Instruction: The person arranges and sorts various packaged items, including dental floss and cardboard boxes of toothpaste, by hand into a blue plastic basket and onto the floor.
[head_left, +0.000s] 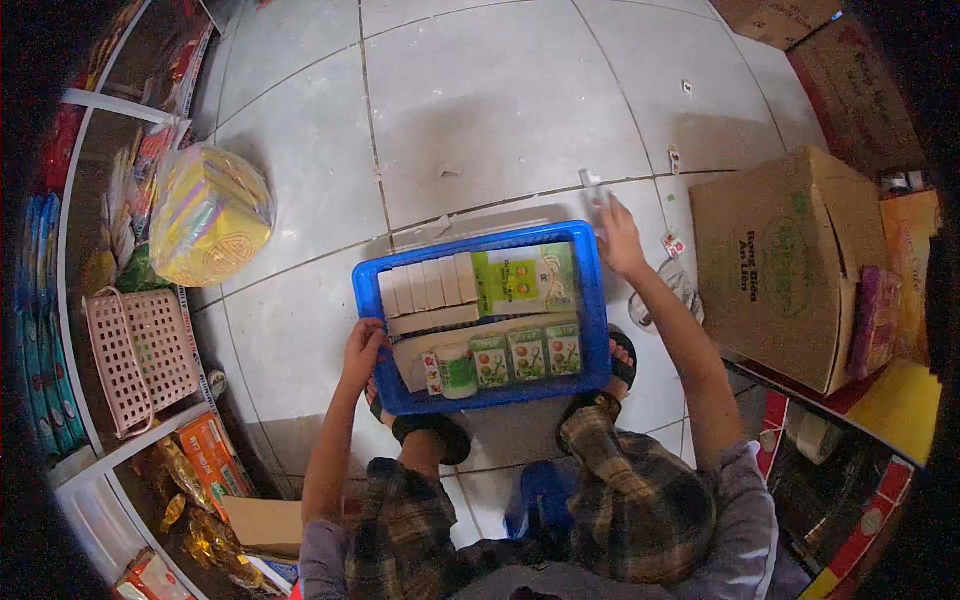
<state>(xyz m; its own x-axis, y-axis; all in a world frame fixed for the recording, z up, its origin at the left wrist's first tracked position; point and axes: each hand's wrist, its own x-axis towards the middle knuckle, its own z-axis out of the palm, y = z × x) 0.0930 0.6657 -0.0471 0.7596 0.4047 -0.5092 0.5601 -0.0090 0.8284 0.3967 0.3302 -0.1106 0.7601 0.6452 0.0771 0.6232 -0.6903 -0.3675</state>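
A shallow blue plastic basket (480,405) rests in front of me between my feet. My left hand (365,352) is closed on its left rim, fingers curled over the edge. Just outside the upper right corner is my right hand (622,238), fingers stretched out and slightly blurred. A small white scrap (590,179) shows just beyond those fingertips, apart from them. Inside the basket lie a row of white boxes (430,285), a green-and-white packet (525,280), several green boxes with pictures (527,355) and a small white bottle with a green label (458,371).
Pale floor tiles (490,110) carry scattered paper scraps. A large cardboard box (770,270) stands at right, near a crumpled clear plastic bag (668,297). On the left are a wrapped yellow bundle (212,215), a pink basket (143,360) and stocked shelves. A blue stool (540,500) is below me.
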